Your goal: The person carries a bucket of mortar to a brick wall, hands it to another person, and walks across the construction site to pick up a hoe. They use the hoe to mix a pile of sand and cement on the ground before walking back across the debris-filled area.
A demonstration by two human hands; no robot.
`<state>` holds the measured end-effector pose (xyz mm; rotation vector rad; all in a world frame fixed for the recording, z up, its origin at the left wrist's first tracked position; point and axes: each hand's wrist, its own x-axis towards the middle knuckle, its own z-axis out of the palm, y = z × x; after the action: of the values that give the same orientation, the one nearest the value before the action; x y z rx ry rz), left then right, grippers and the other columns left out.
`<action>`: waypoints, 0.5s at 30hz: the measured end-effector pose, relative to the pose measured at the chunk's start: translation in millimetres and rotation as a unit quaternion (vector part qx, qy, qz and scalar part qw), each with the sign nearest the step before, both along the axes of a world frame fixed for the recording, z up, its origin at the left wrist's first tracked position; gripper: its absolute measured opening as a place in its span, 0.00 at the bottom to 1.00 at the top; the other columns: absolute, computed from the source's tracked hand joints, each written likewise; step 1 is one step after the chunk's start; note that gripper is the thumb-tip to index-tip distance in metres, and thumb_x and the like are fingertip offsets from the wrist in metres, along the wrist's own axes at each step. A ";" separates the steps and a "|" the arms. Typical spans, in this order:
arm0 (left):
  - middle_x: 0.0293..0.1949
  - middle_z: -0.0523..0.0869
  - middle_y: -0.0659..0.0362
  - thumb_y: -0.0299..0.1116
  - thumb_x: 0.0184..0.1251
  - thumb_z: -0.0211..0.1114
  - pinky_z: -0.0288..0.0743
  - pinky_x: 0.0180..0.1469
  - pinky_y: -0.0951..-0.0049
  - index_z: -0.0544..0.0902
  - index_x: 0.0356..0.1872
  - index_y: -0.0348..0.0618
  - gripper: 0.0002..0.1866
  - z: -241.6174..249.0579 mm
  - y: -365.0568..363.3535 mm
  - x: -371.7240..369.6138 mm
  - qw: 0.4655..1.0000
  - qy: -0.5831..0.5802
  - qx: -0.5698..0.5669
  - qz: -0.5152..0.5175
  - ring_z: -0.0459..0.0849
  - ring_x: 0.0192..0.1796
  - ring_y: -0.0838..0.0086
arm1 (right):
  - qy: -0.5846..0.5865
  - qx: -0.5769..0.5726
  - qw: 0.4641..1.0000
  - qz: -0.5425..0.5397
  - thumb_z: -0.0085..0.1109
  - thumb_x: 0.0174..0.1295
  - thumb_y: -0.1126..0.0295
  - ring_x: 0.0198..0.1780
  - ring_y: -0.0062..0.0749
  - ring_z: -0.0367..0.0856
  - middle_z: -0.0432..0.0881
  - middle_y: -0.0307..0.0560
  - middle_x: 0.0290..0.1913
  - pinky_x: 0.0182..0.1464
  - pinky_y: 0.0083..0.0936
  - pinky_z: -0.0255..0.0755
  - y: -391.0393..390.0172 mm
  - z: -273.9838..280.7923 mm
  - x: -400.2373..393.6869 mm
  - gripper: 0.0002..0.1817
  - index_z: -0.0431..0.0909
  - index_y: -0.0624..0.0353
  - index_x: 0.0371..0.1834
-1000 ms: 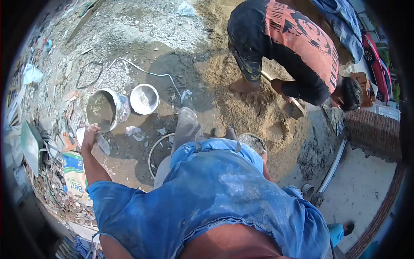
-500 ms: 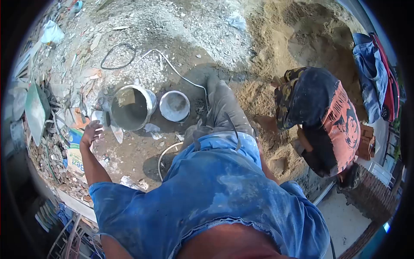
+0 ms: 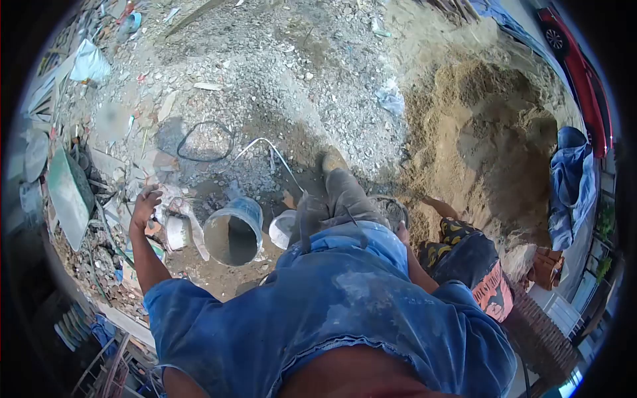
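- The left hand is reaching out open and empty, probably for balance.
- The right hand is staying beside the pail; its grip isn't showing clearly.

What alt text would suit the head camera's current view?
A person in a stained blue shirt, seen from above on rubble-strewn ground, has the left hand open near a bucket and the right hand low beside a round-rimmed container, its grip unclear. At right, a partly visible co-worker is beside a sand pile.
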<state>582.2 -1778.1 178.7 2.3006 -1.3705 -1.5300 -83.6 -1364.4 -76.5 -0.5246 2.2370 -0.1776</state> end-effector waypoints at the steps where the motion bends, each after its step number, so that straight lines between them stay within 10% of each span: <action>1: 0.38 0.77 0.62 0.40 0.53 0.52 0.64 0.31 0.78 0.71 0.47 0.45 0.19 21.8 -4.6 -42.4 1.000 -0.006 -0.012 -0.010 0.74 0.36 0.78 | 0.043 -0.020 0.998 0.034 0.33 0.57 0.48 0.30 0.40 0.70 0.71 0.51 0.23 0.34 0.35 0.62 -24.8 19.5 -7.4 0.25 0.65 0.60 0.18; 2: 0.39 0.77 0.64 0.42 0.53 0.51 0.65 0.38 0.73 0.71 0.46 0.47 0.19 41.0 -14.1 -73.3 0.999 -0.013 -0.030 -0.020 0.74 0.39 0.78 | 0.132 -0.048 0.981 0.136 0.33 0.57 0.50 0.24 0.38 0.68 0.69 0.45 0.19 0.28 0.32 0.63 -34.4 19.1 -12.4 0.24 0.63 0.58 0.16; 5: 0.41 0.77 0.63 0.42 0.55 0.51 0.66 0.40 0.73 0.69 0.49 0.48 0.20 48.8 -38.2 -88.1 0.997 0.048 0.035 -0.040 0.75 0.41 0.75 | -0.081 -0.161 0.966 -0.188 0.36 0.56 0.51 0.18 0.33 0.65 0.66 0.42 0.15 0.23 0.30 0.62 -75.3 -28.8 -52.5 0.21 0.63 0.55 0.16; 7: 0.40 0.77 0.62 0.40 0.57 0.50 0.67 0.39 0.73 0.68 0.50 0.46 0.20 39.5 -57.3 -77.7 0.995 0.047 0.080 -0.022 0.75 0.39 0.74 | -0.003 -0.152 0.975 -0.161 0.38 0.55 0.52 0.13 0.28 0.58 0.60 0.37 0.12 0.17 0.28 0.57 -134.3 10.5 -51.4 0.19 0.60 0.51 0.13; 9: 0.40 0.78 0.61 0.39 0.55 0.51 0.67 0.37 0.74 0.69 0.49 0.47 0.19 34.8 -80.1 -66.4 0.995 0.067 0.076 0.024 0.75 0.38 0.74 | -0.150 -0.180 0.837 -0.495 0.38 0.55 0.52 0.11 0.26 0.52 0.55 0.35 0.11 0.13 0.27 0.50 -195.1 39.2 -49.8 0.19 0.57 0.49 0.12; 15: 0.36 0.77 0.65 0.41 0.52 0.52 0.65 0.33 0.71 0.71 0.42 0.51 0.15 -25.5 -119.6 46.7 0.971 0.014 0.105 0.214 0.75 0.35 0.75 | -0.201 -0.240 0.767 -0.560 0.42 0.51 0.48 0.09 0.30 0.53 0.53 0.38 0.10 0.12 0.26 0.49 -336.4 106.0 -34.1 0.19 0.58 0.50 0.16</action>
<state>628.9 -1897.7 153.3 2.4633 -0.6635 -1.6097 -117.6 -1700.8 29.4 0.6405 1.7665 -1.3567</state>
